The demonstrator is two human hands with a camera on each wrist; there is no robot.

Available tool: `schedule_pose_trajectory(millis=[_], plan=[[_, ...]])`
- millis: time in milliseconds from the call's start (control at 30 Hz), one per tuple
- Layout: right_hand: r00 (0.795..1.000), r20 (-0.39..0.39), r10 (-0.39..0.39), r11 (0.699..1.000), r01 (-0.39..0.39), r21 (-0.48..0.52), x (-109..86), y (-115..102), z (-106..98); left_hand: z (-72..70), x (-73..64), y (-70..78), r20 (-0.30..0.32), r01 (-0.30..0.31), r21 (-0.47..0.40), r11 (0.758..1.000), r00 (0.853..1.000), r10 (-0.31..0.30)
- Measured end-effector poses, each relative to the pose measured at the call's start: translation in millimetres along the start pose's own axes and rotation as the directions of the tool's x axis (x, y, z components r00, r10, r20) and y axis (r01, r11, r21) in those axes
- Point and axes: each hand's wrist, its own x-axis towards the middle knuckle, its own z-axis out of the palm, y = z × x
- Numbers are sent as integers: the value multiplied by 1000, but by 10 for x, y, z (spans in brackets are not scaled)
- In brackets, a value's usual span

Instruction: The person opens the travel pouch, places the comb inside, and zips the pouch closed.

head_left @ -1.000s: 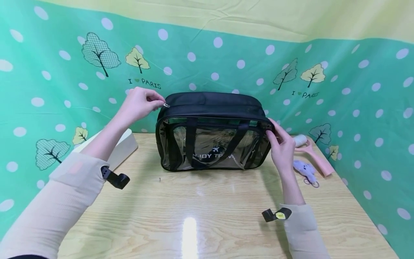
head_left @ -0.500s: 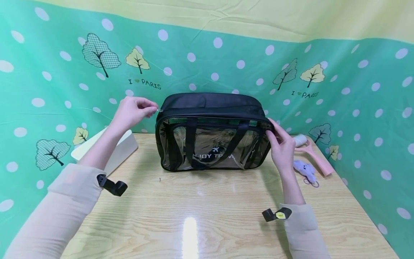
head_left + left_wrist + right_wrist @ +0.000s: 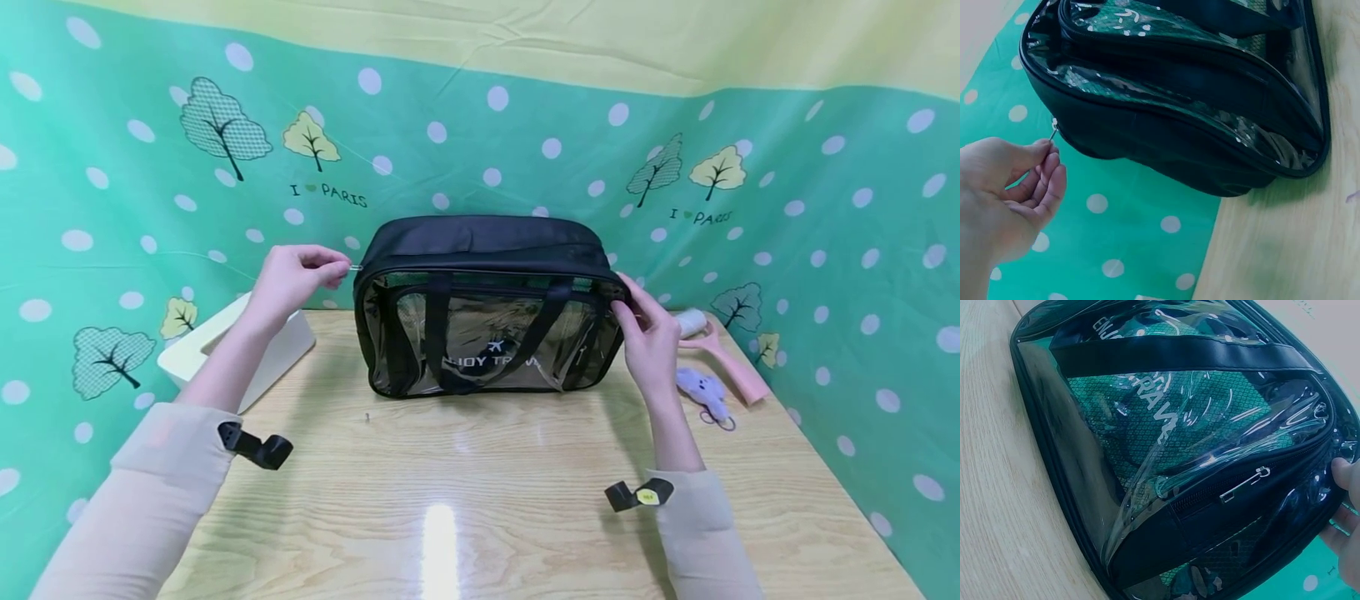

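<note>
A black travel bag with a clear front panel and two black handles stands upright on the table. At its upper left corner my left hand pinches the metal zipper pull between thumb and forefinger, and the other fingers curl loosely. My right hand grips the bag's upper right corner, thumb in front and fingers behind. In the right wrist view a second zipper pull lies along the front pocket, untouched. Dark contents behind the clear panel are hard to make out.
A white box-like container sits left of the bag, partly behind my left forearm. To the right lie a purple plush keychain, a pink handled item and a pale cylinder. A polka-dot curtain hangs close behind.
My left hand has moved left and down around the bag's upper left corner, drawing the zipper pull along. My right hand keeps its grip on the right corner.
</note>
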Motion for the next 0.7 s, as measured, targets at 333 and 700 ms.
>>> schedule_pose_trajectory(millis=[333, 700], plan=[[1000, -6, 17, 1000, -17, -10, -8, 1, 4, 49, -19, -161, 21, 55, -68, 996, 998, -53], [1000, -10, 9, 1000, -9, -4, 3, 9, 1, 100, -34, -373, 71, 100, -122, 987, 993, -92]])
